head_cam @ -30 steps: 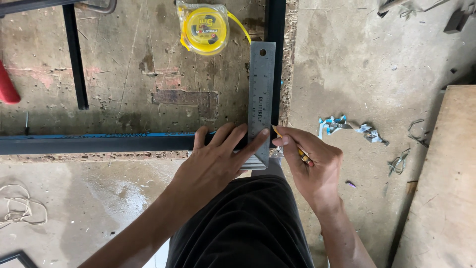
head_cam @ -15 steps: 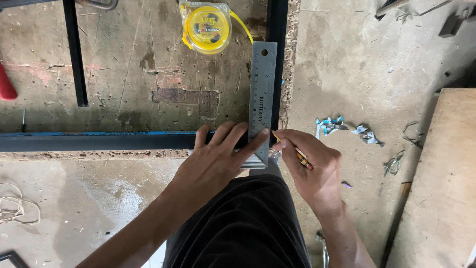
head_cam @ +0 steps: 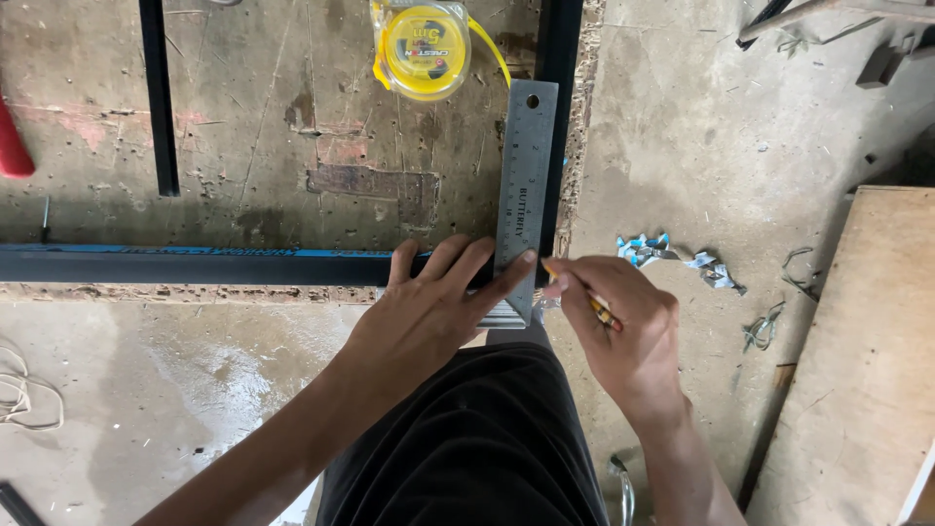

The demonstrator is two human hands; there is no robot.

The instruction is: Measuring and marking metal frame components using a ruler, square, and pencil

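Not much has changed since the earlier frames, honestly. The left hand [head_cam: 429,312] stays flat with its fingers spread, pressing down on the lower end of the steel try square [head_cam: 521,200], and the right hand [head_cam: 618,326] keeps pinching a pencil [head_cam: 584,297] with its tip right at the square's right edge. The view has drifted a touch, so the yellow tape measure [head_cam: 424,49] sits slightly higher and further left in the picture than a second ago. The hands themselves look like they haven't shifted.

The square's blade lies upright along a dark metal bar [head_cam: 560,58] at the right edge of the worn board [head_cam: 292,117], where that bar meets the long dark bar [head_cam: 185,265] running left to right. The left palm and fingers cover the square's stock, so only a ribbed bit of it peeks out below the fingers. Most of the pencil is buried in the right fist; just a short striped bit and the point show. Whether the point actually touches the metal is too small to tell.

The tape measure is cut off at the top, same with a red thing [head_cam: 12,146] at the left edge. Crumpled blue and white scraps [head_cam: 672,258] lie on the concrete floor [head_cam: 711,127]. No containers to speak of.
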